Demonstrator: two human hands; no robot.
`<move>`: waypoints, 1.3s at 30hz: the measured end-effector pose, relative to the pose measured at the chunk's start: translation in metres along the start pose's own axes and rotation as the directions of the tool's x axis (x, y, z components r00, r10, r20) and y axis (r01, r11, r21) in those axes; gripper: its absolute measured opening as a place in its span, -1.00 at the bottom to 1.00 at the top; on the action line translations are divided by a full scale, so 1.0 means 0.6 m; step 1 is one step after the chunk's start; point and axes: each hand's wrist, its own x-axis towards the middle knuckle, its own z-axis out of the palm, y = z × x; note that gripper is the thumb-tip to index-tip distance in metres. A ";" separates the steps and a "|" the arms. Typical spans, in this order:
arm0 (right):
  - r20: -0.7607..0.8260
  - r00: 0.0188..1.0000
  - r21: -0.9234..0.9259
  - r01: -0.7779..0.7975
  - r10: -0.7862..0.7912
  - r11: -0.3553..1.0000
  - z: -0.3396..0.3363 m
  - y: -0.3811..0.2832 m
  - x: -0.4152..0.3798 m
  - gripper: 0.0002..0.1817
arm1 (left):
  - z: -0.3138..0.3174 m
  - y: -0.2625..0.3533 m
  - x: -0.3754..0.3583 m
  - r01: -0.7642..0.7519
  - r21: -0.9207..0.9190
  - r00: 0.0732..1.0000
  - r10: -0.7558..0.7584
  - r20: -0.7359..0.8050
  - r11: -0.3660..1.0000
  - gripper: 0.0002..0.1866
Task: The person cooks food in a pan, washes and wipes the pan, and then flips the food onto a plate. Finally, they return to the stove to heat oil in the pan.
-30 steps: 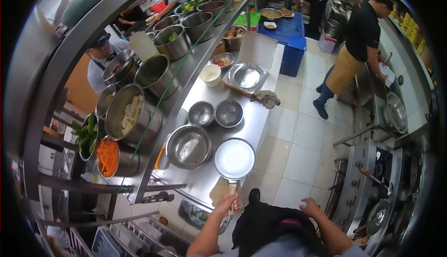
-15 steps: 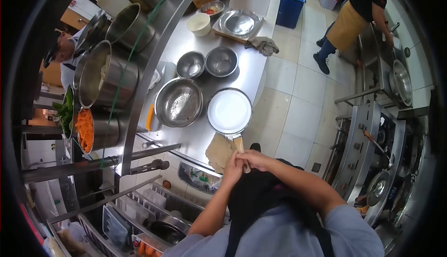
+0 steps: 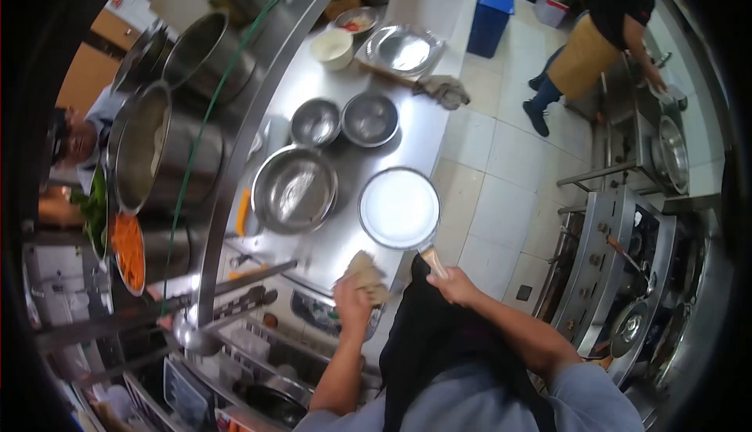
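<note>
My right hand (image 3: 456, 286) is closed around the light-coloured handle (image 3: 432, 260) of a round pan. The pan (image 3: 399, 208) has a flat white surface inside a dark rim, and it overlaps the counter's right edge in this view. To the left, my left hand (image 3: 352, 297) is closed on a tan cloth (image 3: 365, 274) at the counter's near edge. Beyond the cloth sit a wide steel bowl (image 3: 294, 190) and two smaller steel bowls, one (image 3: 316, 122) beside the other (image 3: 370, 119).
A foil tray (image 3: 405, 50), a cream bowl (image 3: 331, 49) and a grey rag (image 3: 442, 91) lie farther up the counter. Pots and shredded carrots (image 3: 128, 252) stand on the left shelf. A co-worker (image 3: 587, 52) stands back right; the stove (image 3: 619, 260) is on the right.
My hands have moved apart: the left went leftward with the cloth, the right shifted right with the pan. The pan has moved right and nearer to me. The view has shifted slightly.
</note>
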 end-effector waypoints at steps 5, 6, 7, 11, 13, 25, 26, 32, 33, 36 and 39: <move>-0.091 0.994 0.067 -0.061 0.067 0.996 -0.060 0.055 -0.080 -0.64 | -0.052 0.050 0.063 0.066 0.614 0.996 -0.088 0.006 0.787 -0.54; -0.149 0.989 -0.063 -0.034 0.025 0.997 -0.074 0.042 -0.105 -0.65 | -0.067 0.084 0.090 0.074 0.655 0.996 -0.084 -0.016 0.752 -0.57; -0.144 0.988 -0.005 -0.060 0.059 0.998 -0.090 0.064 -0.119 -0.67 | -0.070 0.107 0.130 0.064 0.653 0.998 -0.063 -0.024 0.754 -0.57; -0.229 0.969 0.219 -0.038 0.089 0.975 -0.130 0.104 -0.196 -0.65 | 0.029 0.226 0.364 -0.352 -0.080 0.936 0.349 -0.046 0.933 -0.71; -0.310 0.946 0.234 -0.026 0.099 0.972 -0.139 0.122 -0.221 -0.66 | 0.140 0.294 0.509 -0.546 -0.189 0.837 0.541 -0.082 0.816 -0.66; -0.519 0.847 0.430 0.142 0.116 0.891 -0.136 0.183 -0.300 -0.64 | 0.240 0.292 0.474 -0.326 -0.140 0.942 0.334 0.033 0.935 -0.69; -0.540 0.833 0.431 0.147 0.124 0.890 -0.132 0.162 -0.306 -0.64 | 0.188 0.260 0.414 -0.231 -0.063 0.973 0.231 -0.016 0.971 -0.63; -0.512 0.849 0.446 0.133 0.131 0.885 -0.149 0.173 -0.320 -0.66 | 0.132 0.091 0.208 0.106 0.426 0.994 -0.096 -0.046 0.898 -0.32; -0.499 0.856 0.438 0.115 0.135 0.891 -0.150 0.171 -0.316 -0.66 | 0.153 0.098 0.225 0.133 0.469 0.991 -0.105 -0.085 0.873 -0.33; -0.503 0.858 0.400 0.121 0.107 0.909 -0.154 0.155 -0.312 -0.65 | 0.206 0.145 0.351 0.237 0.469 0.970 -0.186 -0.154 0.851 -0.39; -0.476 0.871 0.392 0.090 0.118 0.916 -0.161 0.133 -0.299 -0.66 | 0.203 0.170 0.386 0.110 0.389 0.984 -0.046 -0.170 0.915 -0.52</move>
